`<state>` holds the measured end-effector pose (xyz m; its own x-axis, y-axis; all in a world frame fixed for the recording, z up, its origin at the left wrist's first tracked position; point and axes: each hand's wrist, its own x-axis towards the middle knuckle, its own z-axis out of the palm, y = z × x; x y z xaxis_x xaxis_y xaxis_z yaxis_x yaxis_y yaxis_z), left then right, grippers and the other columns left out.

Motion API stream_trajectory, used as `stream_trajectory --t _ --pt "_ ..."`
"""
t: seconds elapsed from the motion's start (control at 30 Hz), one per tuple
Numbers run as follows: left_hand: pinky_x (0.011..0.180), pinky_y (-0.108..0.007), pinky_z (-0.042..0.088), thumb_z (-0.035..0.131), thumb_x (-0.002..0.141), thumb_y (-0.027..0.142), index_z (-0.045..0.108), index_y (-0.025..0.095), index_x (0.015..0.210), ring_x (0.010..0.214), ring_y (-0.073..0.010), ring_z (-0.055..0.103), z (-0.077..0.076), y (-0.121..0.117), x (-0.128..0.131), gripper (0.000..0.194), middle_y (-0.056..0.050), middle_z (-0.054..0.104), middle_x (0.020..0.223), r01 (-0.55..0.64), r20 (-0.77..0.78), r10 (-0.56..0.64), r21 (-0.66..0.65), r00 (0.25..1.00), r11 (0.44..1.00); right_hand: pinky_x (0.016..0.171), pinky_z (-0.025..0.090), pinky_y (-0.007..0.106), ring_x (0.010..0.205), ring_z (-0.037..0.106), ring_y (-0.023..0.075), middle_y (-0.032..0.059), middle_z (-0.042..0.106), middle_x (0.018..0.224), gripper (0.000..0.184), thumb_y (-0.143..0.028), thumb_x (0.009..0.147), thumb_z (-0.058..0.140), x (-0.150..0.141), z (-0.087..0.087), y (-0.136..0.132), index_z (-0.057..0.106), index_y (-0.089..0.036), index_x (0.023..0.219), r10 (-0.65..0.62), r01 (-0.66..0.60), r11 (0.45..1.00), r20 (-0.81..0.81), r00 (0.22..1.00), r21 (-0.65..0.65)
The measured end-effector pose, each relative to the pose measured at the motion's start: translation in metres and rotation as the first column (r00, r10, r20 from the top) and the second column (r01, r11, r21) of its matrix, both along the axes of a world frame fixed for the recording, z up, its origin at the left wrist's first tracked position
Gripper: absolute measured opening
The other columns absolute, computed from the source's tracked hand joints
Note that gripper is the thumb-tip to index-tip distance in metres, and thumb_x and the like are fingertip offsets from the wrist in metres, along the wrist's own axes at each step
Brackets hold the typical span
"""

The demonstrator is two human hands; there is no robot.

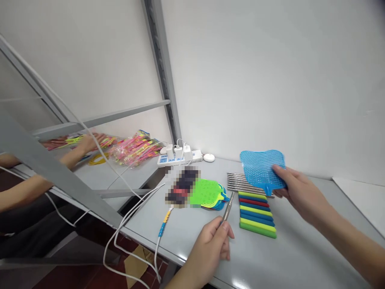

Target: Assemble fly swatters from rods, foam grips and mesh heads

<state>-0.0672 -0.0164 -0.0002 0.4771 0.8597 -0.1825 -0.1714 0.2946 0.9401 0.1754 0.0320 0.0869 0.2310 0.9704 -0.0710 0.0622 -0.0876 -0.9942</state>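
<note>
In my right hand (pixel 296 192) is a blue fly swatter head (pixel 260 166), pinched by its right edge with the short socket pointing down. My left hand (pixel 212 241) grips a metal rod (pixel 229 205) that slants up toward the right; its lower end is hidden in my fingers. Between the hands lies a row of foam-like handles (pixel 257 218) in green, yellow, blue and red. Behind them several thin metal rods (pixel 240 181) lie side by side, partly covered by the blue head. A stack of swatter heads (pixel 208 193), green on top, rests left of the rods.
A blurred-out dark item (pixel 183 186) lies by the stack. Behind it are a power strip (pixel 164 160) with chargers and a white round device (pixel 209 157). White cables (pixel 132 208) hang over the left edge. Beyond the metal frame (pixel 164 60), another person's arm (pixel 72 156) reaches over bagged items (pixel 135 148).
</note>
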Motion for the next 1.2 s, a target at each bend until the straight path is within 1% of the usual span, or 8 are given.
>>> stream_trajectory --t 0.07,0.13,0.23,0.43,0.53,0.63,0.9,1.2 --pt "0.053 -0.022 0.033 0.043 0.094 0.054 0.052 0.017 0.084 0.049 -0.0085 0.03 0.002 -0.002 0.001 0.039 0.009 0.033 0.054 0.021 -0.091 -0.016 0.049 0.996 0.999 0.052 0.04 0.024 0.051 0.043 0.0121 -0.0055 0.04 0.048 0.042 -0.054 0.083 0.062 0.01 -0.016 -0.034 0.046 -0.022 0.061 -0.088 0.094 0.995 -0.172 0.981 0.027" --pt "0.052 -0.021 0.03 0.041 0.095 0.054 0.055 0.017 0.086 0.051 -0.0097 0.033 0.006 -0.006 0.002 0.04 0.007 0.035 0.055 0.06 -0.237 -0.026 0.137 0.971 0.989 0.055 0.043 0.024 0.052 0.046 0.012 -0.0043 0.047 0.05 0.038 -0.053 0.08 0.067 0.012 -0.034 -0.065 0.052 -0.022 0.065 -0.211 0.208 0.977 -0.258 0.943 -0.04" --pt "0.055 -0.022 0.032 0.041 0.096 0.05 0.06 0.018 0.088 0.057 -0.0116 0.04 0.015 -0.014 0.005 0.038 0.005 0.043 0.06 0.166 -0.442 -0.007 0.322 0.897 0.932 0.057 0.046 0.025 0.051 0.051 0.0139 -0.005 0.045 0.042 0.032 -0.047 0.079 0.071 0.004 -0.055 -0.102 0.055 -0.022 0.068 -0.29 0.295 0.955 -0.347 0.892 -0.04" --pt "0.068 -0.023 0.038 0.037 0.099 0.04 0.059 0.022 0.094 0.072 -0.015 0.055 0.021 -0.015 0.022 0.029 0.0 0.061 0.078 0.47 -0.621 -0.027 0.563 0.783 0.679 0.058 0.051 0.032 0.049 0.058 0.0175 0.0017 0.064 0.057 0.023 -0.043 0.081 0.064 -0.014 -0.067 -0.131 0.061 -0.022 0.073 -0.413 0.483 0.871 -0.404 0.816 0.087" --pt "0.064 -0.024 0.038 0.034 0.1 0.038 0.057 0.023 0.095 0.068 -0.0153 0.056 0.017 -0.009 0.038 0.028 0.001 0.06 0.075 0.58 -0.693 -0.013 0.593 0.721 0.559 0.049 0.048 0.031 0.044 0.055 0.0176 0.0011 0.06 0.052 0.027 -0.043 0.085 0.055 -0.006 -0.072 -0.134 0.057 -0.022 0.068 -0.434 0.525 0.837 -0.4 0.807 0.152" --pt "0.061 -0.024 0.038 0.033 0.101 0.038 0.057 0.024 0.095 0.066 -0.0161 0.059 0.013 -0.004 0.048 0.028 0.001 0.062 0.074 0.648 -0.752 0.015 0.578 0.659 0.495 0.039 0.037 0.027 0.037 0.044 0.0134 -0.0033 0.051 0.047 0.03 -0.045 0.087 0.054 0.007 -0.081 -0.137 0.05 -0.023 0.067 -0.462 0.567 0.806 -0.419 0.782 0.169" --pt "0.061 -0.026 0.044 0.035 0.1 0.036 0.056 0.025 0.106 0.068 -0.0177 0.064 0.005 -0.002 0.041 0.025 0.001 0.067 0.079 0.675 -0.762 0.132 0.628 0.634 0.386 0.046 0.036 0.025 0.041 0.043 0.0109 -0.0042 0.049 0.048 0.04 -0.042 0.095 0.049 0.012 -0.099 -0.142 0.049 -0.021 0.061 -0.36 0.42 0.879 -0.26 0.896 0.228" --pt "0.06 -0.025 0.043 0.033 0.101 0.037 0.058 0.024 0.1 0.065 -0.0168 0.062 0.011 -0.003 0.044 0.028 0.0 0.065 0.074 0.676 -0.777 0.106 0.598 0.621 0.431 0.05 0.039 0.026 0.047 0.048 0.0122 -0.0017 0.052 0.05 0.045 -0.042 0.097 0.046 0.007 -0.093 -0.147 0.051 -0.021 0.057 -0.354 0.354 0.885 -0.057 0.934 0.302"
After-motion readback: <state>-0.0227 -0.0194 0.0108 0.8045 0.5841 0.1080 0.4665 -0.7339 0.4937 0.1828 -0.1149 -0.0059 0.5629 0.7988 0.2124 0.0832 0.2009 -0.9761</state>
